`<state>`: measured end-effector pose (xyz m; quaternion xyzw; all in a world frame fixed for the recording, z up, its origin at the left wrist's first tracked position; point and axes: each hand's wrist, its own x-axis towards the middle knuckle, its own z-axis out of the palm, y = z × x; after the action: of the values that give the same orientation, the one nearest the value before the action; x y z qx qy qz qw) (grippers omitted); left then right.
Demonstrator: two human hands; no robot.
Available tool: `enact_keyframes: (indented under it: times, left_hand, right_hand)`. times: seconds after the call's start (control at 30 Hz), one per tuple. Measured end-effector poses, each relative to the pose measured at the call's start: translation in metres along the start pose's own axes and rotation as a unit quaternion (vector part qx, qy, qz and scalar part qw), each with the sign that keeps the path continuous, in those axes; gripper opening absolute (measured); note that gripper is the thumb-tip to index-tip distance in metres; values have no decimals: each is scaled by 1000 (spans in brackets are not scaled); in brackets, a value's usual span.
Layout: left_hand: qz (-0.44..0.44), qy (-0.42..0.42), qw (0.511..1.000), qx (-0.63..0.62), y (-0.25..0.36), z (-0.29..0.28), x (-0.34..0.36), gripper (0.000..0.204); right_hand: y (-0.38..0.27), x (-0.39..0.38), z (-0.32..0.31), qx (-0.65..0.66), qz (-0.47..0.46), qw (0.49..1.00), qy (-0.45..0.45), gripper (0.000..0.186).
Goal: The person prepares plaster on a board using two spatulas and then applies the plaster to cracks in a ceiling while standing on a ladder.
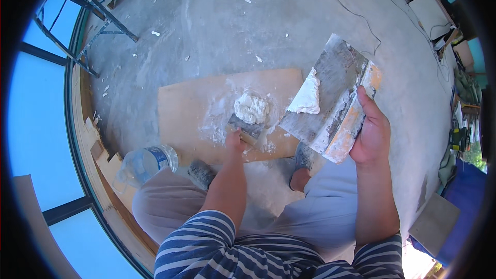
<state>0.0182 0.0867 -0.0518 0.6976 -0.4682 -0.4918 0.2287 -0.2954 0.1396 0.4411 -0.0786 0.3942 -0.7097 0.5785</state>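
Note:
My left hand (235, 141) is closed around a small putty knife (251, 129), whose blade lies against a mound of white putty (252, 106). That mound sits on a tan board (178, 104) smeared with white around it. At the right, my right hand (373, 133) grips the thick, crusted yellowish edge of a wide putty knife (336, 72), thumb on top. Its broad grey blade is tilted above the board's right end. A wedge of white putty (308, 94) clings near the blade's left edge. Fingers under the wide knife are hidden.
A large clear plastic bottle (146, 165) lies by my left knee. My shoes (202, 174) are at the board's near edge. A metal stand (95, 8) is at the far left, beside windows. A thin cable (356, 13) crosses the concrete floor; clutter lines the right wall.

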Motion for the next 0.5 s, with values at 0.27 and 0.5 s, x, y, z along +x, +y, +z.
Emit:
enact_keyframes:
  times: [0.27, 0.5]
  left_hand:
    - [49, -181, 790, -583, 196, -51, -46, 51]
    - [322, -191, 745, -552, 403, -119, -163, 40]
  right_hand:
    - [4, 17, -29, 42, 15, 999, -3, 38]
    - [-4, 7, -11, 64, 40, 997, 27, 38]
